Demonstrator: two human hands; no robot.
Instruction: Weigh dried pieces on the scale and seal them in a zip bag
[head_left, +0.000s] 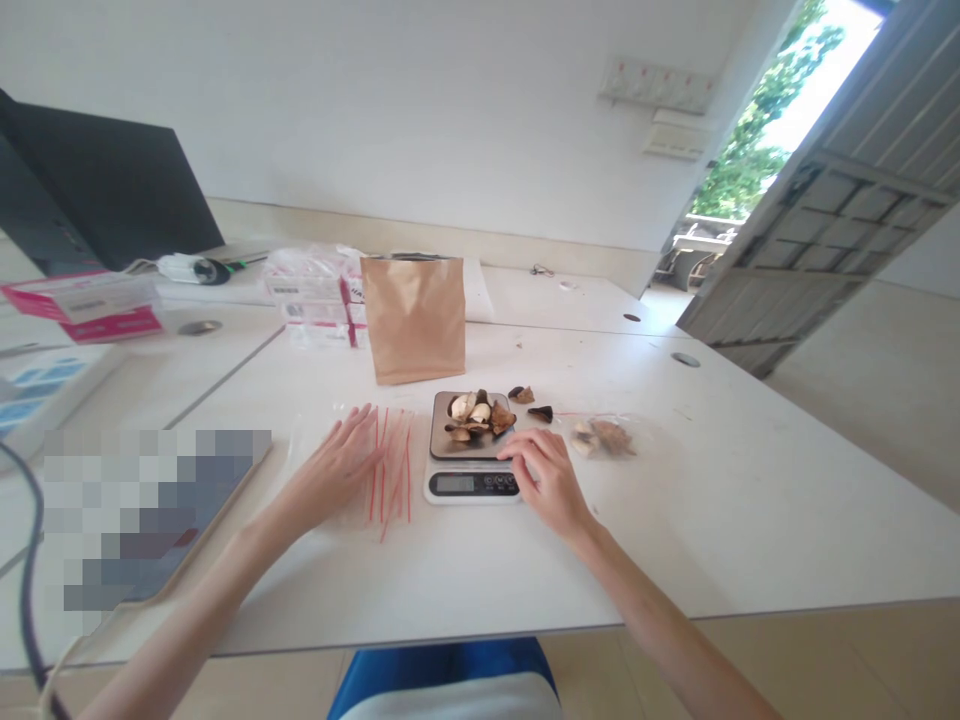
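Note:
My left hand (346, 462) lies flat, fingers stretched out, on a stack of clear zip bags (395, 470) with red seal strips. To its right is a small kitchen scale (442, 450) with a steel plate and a dark display at the front. A heap of dried mushroom pieces (480, 410), brown and cream, rests on the plate. My right hand (551, 478) is at the scale's right front corner, fingers loosely curved and thumb apart. Its fingertips are at the plate's edge, and I see nothing held. Loose dark pieces (540, 413) lie beyond it.
Behind the scale stands a brown paper bag (416, 320). A clear bag with pieces inside (604, 437) lies right of my right hand. Pink-and-white boxes (311, 290), a black monitor (120, 185) and a blurred flat item (165, 520) are on the left. The table's front edge is near me.

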